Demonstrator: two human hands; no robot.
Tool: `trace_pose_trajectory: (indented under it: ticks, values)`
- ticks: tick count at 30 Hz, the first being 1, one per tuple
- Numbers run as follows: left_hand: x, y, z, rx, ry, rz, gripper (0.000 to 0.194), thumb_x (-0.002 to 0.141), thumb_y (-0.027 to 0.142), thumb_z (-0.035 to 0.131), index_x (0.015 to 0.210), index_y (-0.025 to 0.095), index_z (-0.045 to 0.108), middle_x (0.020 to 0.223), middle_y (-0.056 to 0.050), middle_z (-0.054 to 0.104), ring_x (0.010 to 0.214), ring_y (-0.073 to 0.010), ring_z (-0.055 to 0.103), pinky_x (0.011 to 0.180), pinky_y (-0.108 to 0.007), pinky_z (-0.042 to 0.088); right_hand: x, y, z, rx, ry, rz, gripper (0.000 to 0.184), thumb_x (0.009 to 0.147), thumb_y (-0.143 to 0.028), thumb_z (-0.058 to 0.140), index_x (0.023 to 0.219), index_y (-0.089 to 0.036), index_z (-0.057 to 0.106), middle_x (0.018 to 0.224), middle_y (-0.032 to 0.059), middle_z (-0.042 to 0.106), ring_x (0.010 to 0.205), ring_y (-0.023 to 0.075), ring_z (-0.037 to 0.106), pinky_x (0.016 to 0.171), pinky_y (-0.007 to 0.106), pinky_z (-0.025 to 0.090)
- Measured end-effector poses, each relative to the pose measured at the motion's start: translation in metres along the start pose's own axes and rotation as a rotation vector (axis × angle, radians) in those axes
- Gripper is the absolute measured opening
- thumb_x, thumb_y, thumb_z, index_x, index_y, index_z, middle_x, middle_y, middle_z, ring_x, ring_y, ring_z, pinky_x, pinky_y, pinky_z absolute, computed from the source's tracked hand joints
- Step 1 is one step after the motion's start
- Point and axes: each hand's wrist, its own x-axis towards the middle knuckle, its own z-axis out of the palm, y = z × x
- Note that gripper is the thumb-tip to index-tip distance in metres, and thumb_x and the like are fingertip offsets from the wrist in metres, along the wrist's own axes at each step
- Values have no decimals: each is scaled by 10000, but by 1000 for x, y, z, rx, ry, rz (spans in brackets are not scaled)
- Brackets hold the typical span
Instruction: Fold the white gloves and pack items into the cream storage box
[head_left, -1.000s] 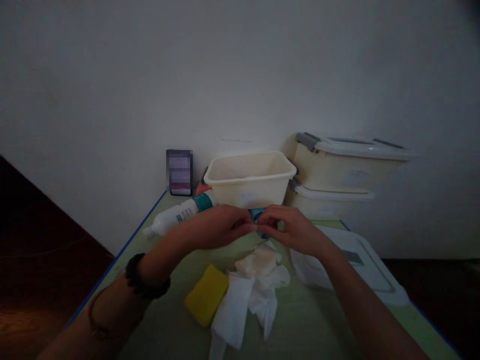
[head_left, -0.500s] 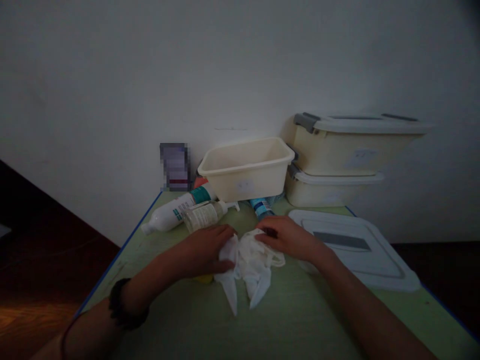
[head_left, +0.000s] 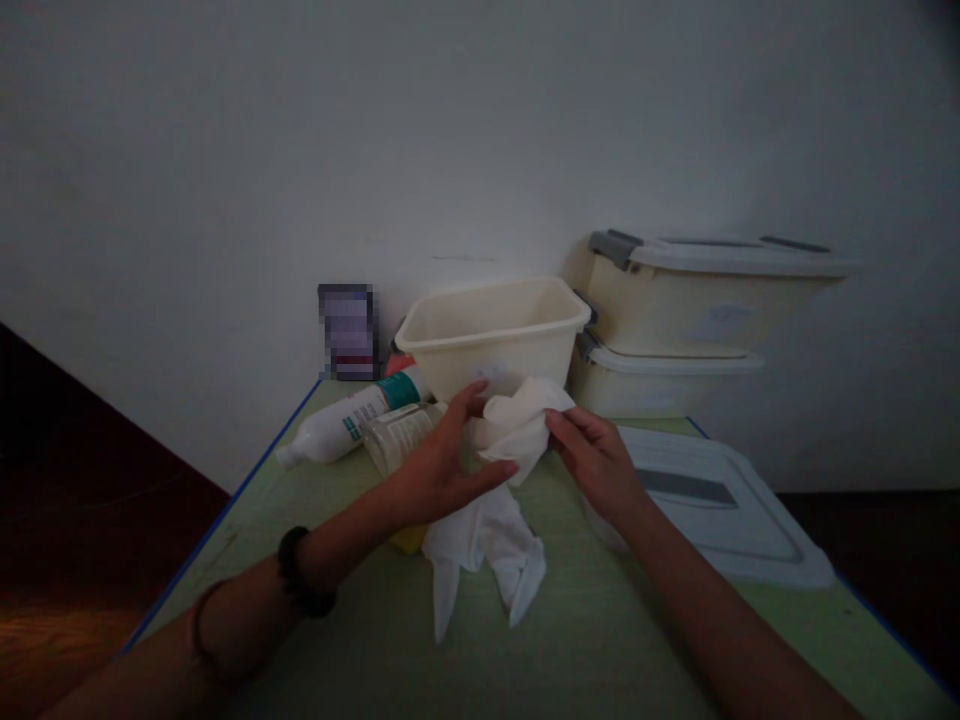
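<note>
Currently, a bunched white cloth [head_left: 523,425] is held up above the counter [head_left: 360,640], in front of the cream tub [head_left: 487,365]. Its right edge is pinched by the right hand [head_left: 600,465], whose grip is closed between thumb and fingers, so that most of the cloth is left outside the grip, toward the left. By the left hand [head_left: 442,460] a spread, open grip is formed: the cloth's left side is framed by the fingers above and the thumb below, though whether it is touched there cannot be told. Beneath the hands, more white cloth [head_left: 504,535] is laid on the counter. Beside it, the yellow sponge [head_left: 409,541] is mostly hidden by the left hand and wrist, and the clear bottle [head_left: 394,432] is partly covered.
</note>
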Motion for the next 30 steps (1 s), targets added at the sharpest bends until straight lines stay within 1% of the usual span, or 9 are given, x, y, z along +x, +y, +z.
trace_pose_trajectory:
  ticks: [3, 6, 10, 14, 17, 20, 23, 26, 30]
  values:
    - [0, -13, 12, -36, 109, -5, 481, 821, 282, 629, 1215, 205, 364, 1148, -96, 540, 1035, -215, 572, 904, -400, 498, -2, 1, 4, 9, 28, 35, 296, 799, -476, 616, 807, -199, 718, 709, 17, 685, 690, 156, 623, 659, 282, 500]
    - [-4, -19, 18, -91, 171, -72, 346, 808, 271, 641, 1066, 212, 418, 988, -35, 554, 847, -156, 570, 732, -295, 510, -2, 3, 6, -18, 76, 63, 295, 793, -475, 629, 771, -193, 713, 686, 10, 674, 650, 143, 605, 652, 277, 496]
    - [-3, -14, 15, -287, 162, -215, 267, 809, 361, 639, 912, 204, 449, 763, 31, 518, 653, -110, 514, 561, -219, 436, 0, 7, 1, -95, 121, 84, 312, 832, -469, 592, 766, -180, 689, 650, 3, 641, 582, 133, 566, 572, 263, 470]
    - [1, -9, 12, -490, 140, -281, 234, 823, 384, 605, 826, 190, 474, 683, 41, 530, 609, -102, 513, 535, -208, 407, 0, 2, -5, -219, 114, 72, 370, 874, -475, 526, 677, -179, 628, 532, -18, 565, 486, 130, 526, 485, 253, 430]
    - [0, -8, 11, -497, 180, -263, 225, 834, 387, 588, 805, 181, 502, 673, 33, 554, 599, -102, 520, 536, -210, 407, -2, -7, -7, -403, 137, 2, 362, 878, -441, 527, 639, -183, 613, 495, -24, 531, 464, 118, 483, 477, 243, 375]
    - [-5, -8, 11, -419, 221, -225, 248, 852, 415, 570, 798, 178, 519, 678, 23, 567, 598, -107, 530, 530, -212, 409, -3, -13, -8, -602, 169, -76, 433, 863, -422, 548, 500, -190, 506, 443, -33, 439, 441, 99, 401, 474, 251, 295]
    - [-8, -8, 13, -380, 236, -179, 253, 860, 419, 567, 797, 183, 499, 657, 31, 553, 577, -101, 524, 516, -207, 406, -2, -11, -11, -704, 179, -95, 390, 874, -432, 531, 565, -199, 483, 465, -46, 413, 440, 94, 392, 465, 248, 273]
    - [-8, -6, 14, -400, 254, -163, 250, 860, 415, 570, 815, 187, 478, 642, 38, 548, 561, -95, 526, 508, -199, 410, -3, -7, -12, -647, 27, -135, 220, 899, -401, 502, 868, -190, 554, 552, -56, 463, 471, 100, 441, 467, 227, 325]
    - [-7, -6, 15, -447, 248, -162, 275, 879, 459, 527, 854, 190, 480, 643, 35, 550, 542, -102, 537, 502, -215, 439, -9, -5, -6, -647, -274, -214, 375, 861, -402, 578, 1162, -184, 521, 658, -46, 504, 534, 104, 481, 516, 225, 383]
